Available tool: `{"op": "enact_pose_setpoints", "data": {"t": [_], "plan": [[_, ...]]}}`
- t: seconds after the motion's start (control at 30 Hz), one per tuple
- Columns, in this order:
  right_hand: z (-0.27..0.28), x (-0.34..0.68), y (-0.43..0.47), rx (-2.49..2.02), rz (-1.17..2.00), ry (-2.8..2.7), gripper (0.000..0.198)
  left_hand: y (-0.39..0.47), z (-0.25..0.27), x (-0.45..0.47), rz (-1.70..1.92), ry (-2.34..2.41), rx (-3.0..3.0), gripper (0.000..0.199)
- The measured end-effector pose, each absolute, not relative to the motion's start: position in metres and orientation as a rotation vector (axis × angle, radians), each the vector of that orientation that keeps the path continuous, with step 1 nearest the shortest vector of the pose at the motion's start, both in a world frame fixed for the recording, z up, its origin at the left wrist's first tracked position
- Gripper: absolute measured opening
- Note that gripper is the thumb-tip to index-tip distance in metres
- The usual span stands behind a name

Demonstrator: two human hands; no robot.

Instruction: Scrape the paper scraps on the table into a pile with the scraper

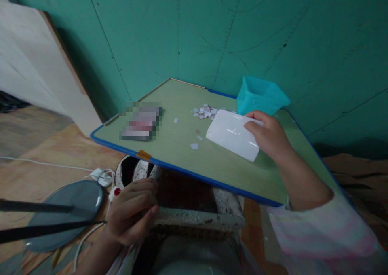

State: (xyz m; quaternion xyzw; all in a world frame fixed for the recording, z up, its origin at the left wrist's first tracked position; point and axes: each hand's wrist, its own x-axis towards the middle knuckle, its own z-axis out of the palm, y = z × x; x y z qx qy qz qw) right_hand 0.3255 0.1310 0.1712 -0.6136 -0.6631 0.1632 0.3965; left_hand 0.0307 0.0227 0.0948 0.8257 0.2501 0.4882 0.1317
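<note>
My right hand (268,135) grips a glossy white rectangular panel (232,131) by its right edge, thumb on top. The panel is slightly curved and is held low over the green tabletop (169,139); whether it touches the surface I cannot tell. Just past its left end lies a pile of small white paper scraps (206,112), partly covered by the panel. A few loose scraps (194,146) are scattered nearer the front edge. In front of the table, my left hand (133,210) is closed with curled fingers, and their inner side is hidden.
A turquoise plastic bin (260,95) stands at the back right of the table. On the left lies a pixelated flat object (142,123). Below are a round grey stool (65,214), a white cable (45,161) and a worn frame (200,218). A green wall (151,32) rises behind.
</note>
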Motion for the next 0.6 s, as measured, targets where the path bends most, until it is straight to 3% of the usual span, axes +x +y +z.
{"op": "enact_pose_setpoints", "data": {"t": [0.6], "plan": [[0.1632, 0.3323, 0.1389, -1.505, 0.524, -1.583, 0.017, 0.0228, 0.0954, 0.0337, 1.435, 0.729, 2.388, 0.014]]}}
